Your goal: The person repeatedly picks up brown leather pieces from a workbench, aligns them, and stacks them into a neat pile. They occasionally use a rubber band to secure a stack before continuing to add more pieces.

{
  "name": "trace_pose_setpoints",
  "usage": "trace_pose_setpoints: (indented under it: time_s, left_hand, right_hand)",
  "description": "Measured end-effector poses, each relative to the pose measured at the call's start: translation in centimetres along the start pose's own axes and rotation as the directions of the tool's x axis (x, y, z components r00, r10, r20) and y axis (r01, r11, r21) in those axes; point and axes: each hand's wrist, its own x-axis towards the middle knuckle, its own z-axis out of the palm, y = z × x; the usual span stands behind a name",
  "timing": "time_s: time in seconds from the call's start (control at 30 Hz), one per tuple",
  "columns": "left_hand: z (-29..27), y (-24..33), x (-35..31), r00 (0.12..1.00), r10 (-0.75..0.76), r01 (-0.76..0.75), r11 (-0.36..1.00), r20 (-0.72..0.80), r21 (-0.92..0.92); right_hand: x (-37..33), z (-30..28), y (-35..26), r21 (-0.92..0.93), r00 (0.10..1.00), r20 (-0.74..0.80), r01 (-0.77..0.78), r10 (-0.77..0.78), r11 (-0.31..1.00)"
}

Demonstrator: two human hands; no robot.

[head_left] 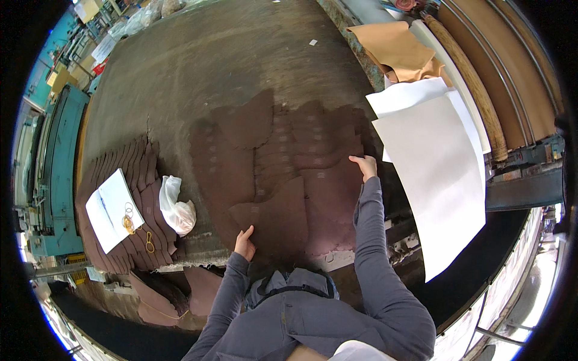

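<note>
Irregular dark brown leather pieces overlap in rows on the large worn table in front of me. Close to my body, my left hand (244, 242) is closed on the lower left edge of a brown leather piece (278, 213), thumb on top and fingers mostly hidden. My right hand (364, 166) pinches the right edge of a larger, purplish-brown leather piece (331, 207), which lies partly under the first. Beyond my hands, more overlapping pieces (283, 135) carry small pale marks. One broad piece (247, 123) lies on top at their far left.
At left, a fanned stack of brown pieces (159, 213) bears a white notebook (111, 207), yellowish rubber bands (128, 224) and a white plastic bag (177, 207). White sheets (436, 174) and tan leather (394, 51) lie at right, beside a roller machine (503, 66). A green machine (63, 180) stands left.
</note>
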Motion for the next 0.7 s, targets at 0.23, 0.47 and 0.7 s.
trace_pose_setpoints:
  time_s: [0.23,0.47,0.7]
  left_hand:
    - [-1.8,-0.7,0.8,0.998,0.013,-0.017,0.997,-0.056,-0.076]
    - [-1.9,-1.3,1.5,0.999,0.025,-0.029,0.994,-0.039,-0.103]
    - [-2.8,-1.8,1.5,0.990,0.043,-0.022,0.988,0.133,-0.156]
  right_hand:
    - [-3.1,4.1,-4.1,-0.029,0.988,-0.106,0.108,-0.111,0.994]
    - [-3.5,4.2,-3.4,0.131,0.939,0.259,0.198,-0.226,0.972]
    - [-14.4,5.4,-10.9,-0.464,0.720,0.053,0.631,-0.692,0.622]
